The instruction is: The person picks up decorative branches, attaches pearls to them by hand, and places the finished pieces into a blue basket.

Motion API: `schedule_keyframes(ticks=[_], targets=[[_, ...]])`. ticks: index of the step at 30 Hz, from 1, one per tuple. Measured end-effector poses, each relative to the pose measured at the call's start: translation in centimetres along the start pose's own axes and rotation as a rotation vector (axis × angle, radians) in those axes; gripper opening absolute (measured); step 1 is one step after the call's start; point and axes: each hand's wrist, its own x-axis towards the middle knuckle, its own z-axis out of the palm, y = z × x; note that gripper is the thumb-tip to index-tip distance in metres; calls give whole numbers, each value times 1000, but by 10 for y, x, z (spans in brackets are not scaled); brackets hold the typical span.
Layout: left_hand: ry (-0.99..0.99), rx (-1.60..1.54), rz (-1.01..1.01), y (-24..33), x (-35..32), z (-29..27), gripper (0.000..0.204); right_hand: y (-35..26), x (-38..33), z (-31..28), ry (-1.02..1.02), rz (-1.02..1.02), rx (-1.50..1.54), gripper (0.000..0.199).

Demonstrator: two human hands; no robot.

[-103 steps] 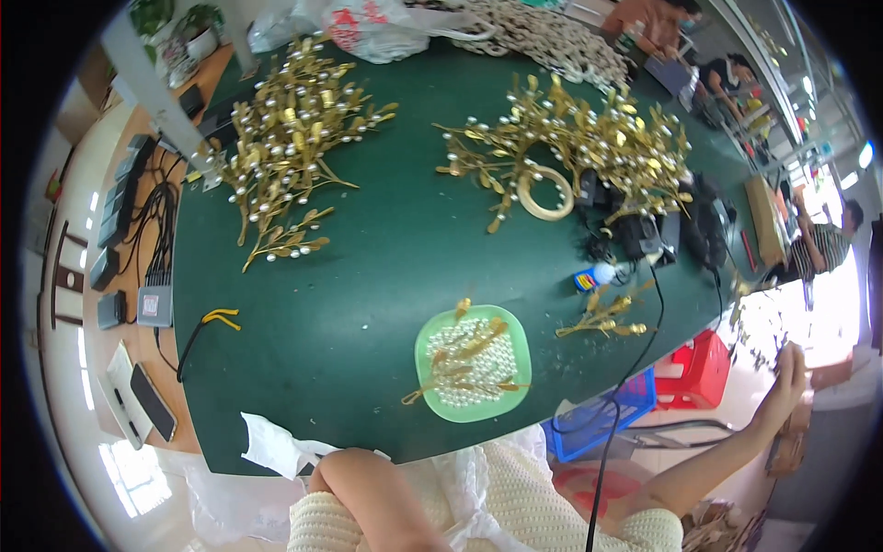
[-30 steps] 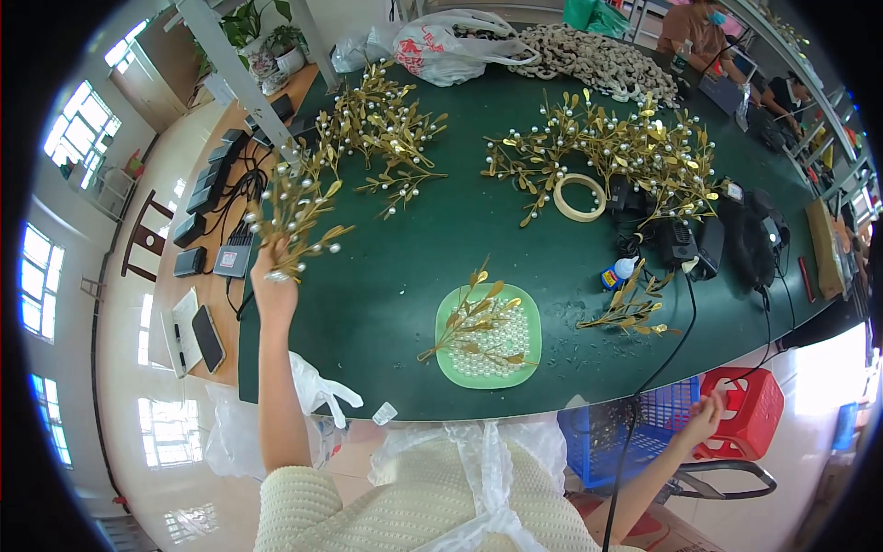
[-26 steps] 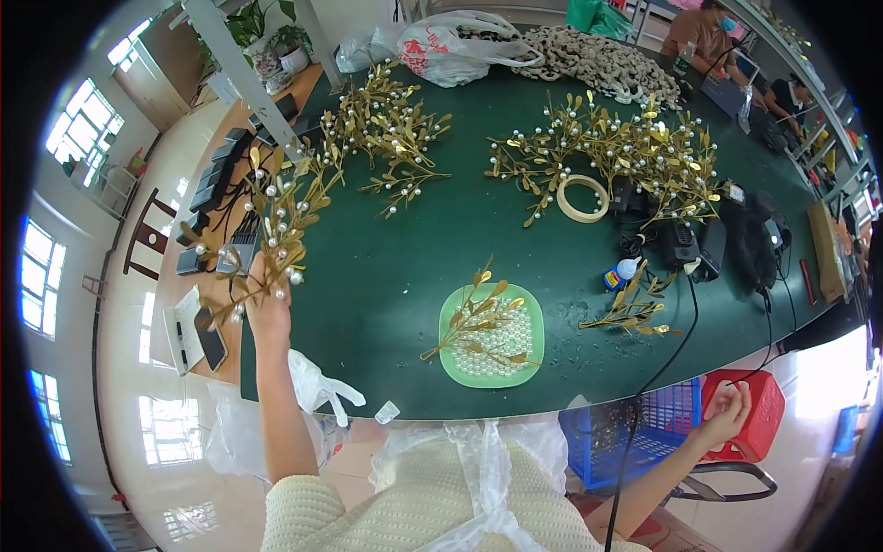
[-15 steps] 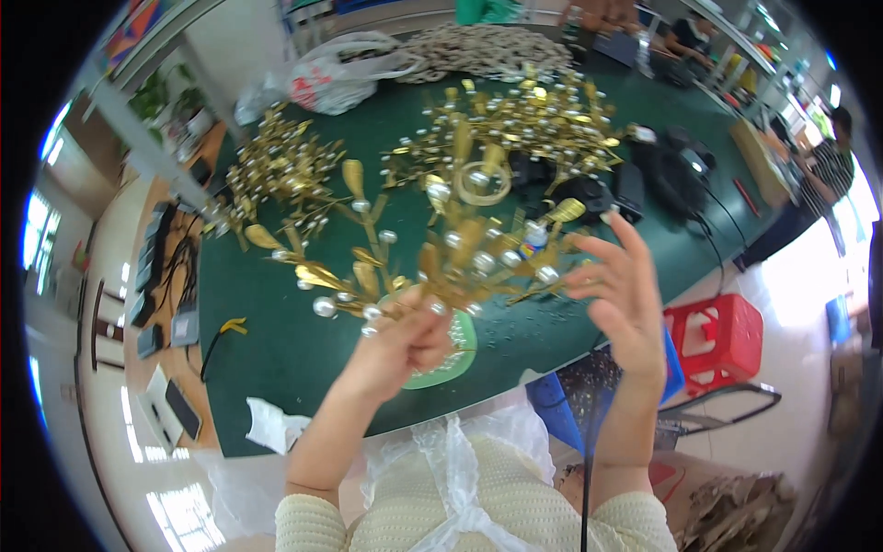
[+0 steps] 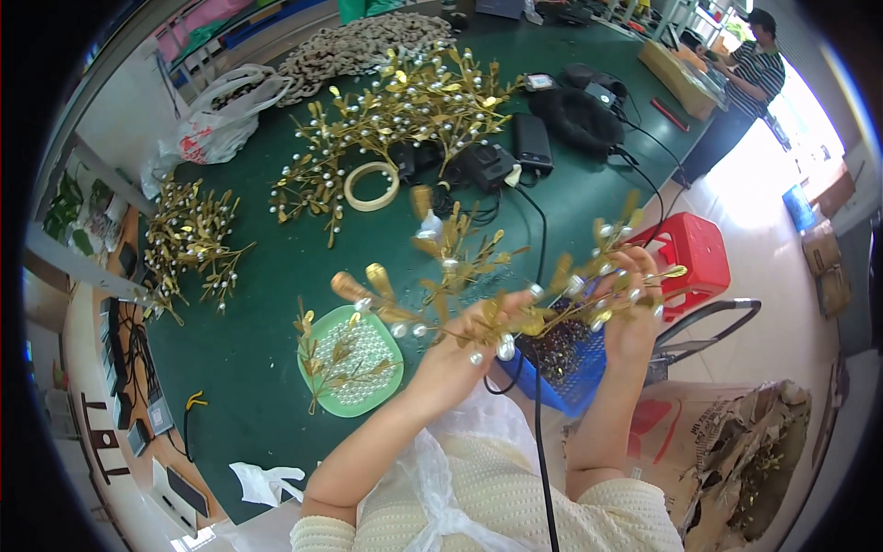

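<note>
Gold pearl branch [image 5: 487, 276] is held above the green surface [image 5: 267, 285]: stem clamped in left hand [image 5: 460, 354] grip, tips pinched by right hand [image 5: 630, 308]; green plate [image 5: 354, 363] left of grip.

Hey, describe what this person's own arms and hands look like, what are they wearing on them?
Both forearms are bare from above the elbow down. The left hand and right hand wear no gloves, and no ring, watch or bracelet can be made out. Short sleeves of a cream ribbed knit top end at the upper arms, with a clear plastic sheet over the chest.
</note>
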Motion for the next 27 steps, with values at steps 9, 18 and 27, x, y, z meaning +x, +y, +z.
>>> schedule_keyframes(ticks=[9,18,27], targets=[[-23,-154,-191,0,5,-10,29,39,-15,-168,633,36,-677,19],[-101,-6,-213,-21,-1,-8,24,72,-10,-178,334,153,-929,35],[-278,157,-114,-47,5,18,15,18,-24,-18,-302,239,113,78]])
